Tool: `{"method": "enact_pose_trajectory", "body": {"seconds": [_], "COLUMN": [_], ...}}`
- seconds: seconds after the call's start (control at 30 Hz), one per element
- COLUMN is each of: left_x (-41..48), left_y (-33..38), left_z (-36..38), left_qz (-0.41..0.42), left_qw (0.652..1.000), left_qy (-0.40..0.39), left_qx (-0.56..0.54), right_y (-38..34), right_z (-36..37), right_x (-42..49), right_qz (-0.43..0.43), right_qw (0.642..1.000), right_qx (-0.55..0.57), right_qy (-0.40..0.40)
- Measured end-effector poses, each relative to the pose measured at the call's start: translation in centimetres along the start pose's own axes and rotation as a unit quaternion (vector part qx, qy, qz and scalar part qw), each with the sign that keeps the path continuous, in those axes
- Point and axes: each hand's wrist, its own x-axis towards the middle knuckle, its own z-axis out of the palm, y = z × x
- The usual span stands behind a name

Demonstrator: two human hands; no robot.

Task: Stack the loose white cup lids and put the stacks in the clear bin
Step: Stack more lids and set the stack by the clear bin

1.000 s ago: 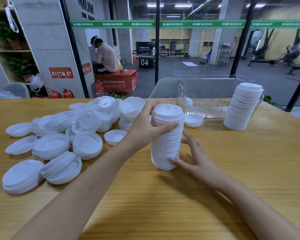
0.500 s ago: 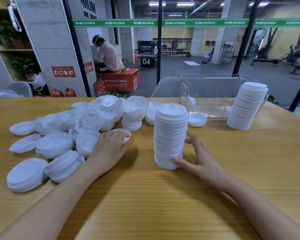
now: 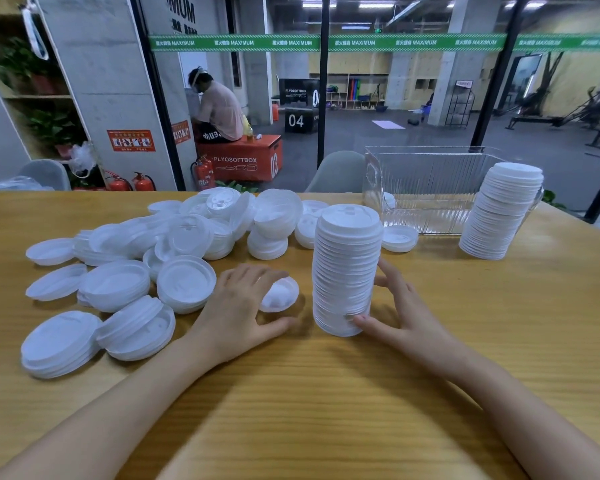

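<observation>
Gripping a loose lid [image 3: 280, 294], the left hand [image 3: 237, 306] lies beside the stack [image 3: 344, 268].
</observation>
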Motion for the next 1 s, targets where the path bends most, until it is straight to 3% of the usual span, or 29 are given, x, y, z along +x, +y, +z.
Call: {"method": "enact_pose_trajectory", "body": {"seconds": [0.13, 0.43, 0.73, 1.0], "left_x": [0.6, 0.6, 0.6, 0.9], "left_y": [0.5, 0.1, 0.5, 1.0], "left_z": [0.0, 0.4, -0.3, -0.9], "left_qz": [-0.078, -0.107, -0.114, -0.158], "left_qw": [0.991, 0.977, 0.99, 0.98], "left_qy": [-0.11, -0.178, -0.066, -0.022], "left_qx": [0.019, 0.052, 0.051, -0.116], "right_y": [-0.1, -0.1, -0.2, -0.1], "right_z": [0.0, 0.0, 0.0, -0.1], "right_x": [-0.1, 0.0, 0.0, -0.1], "right_qz": [0.0, -0.003, 0.0, -0.005], "right_qw": [1.0, 1.0, 1.0, 1.0], "right_qx": [0.002, 0.002, 0.001, 0.003], "right_qy": [0.001, -0.001, -0.002, -0.004]}}
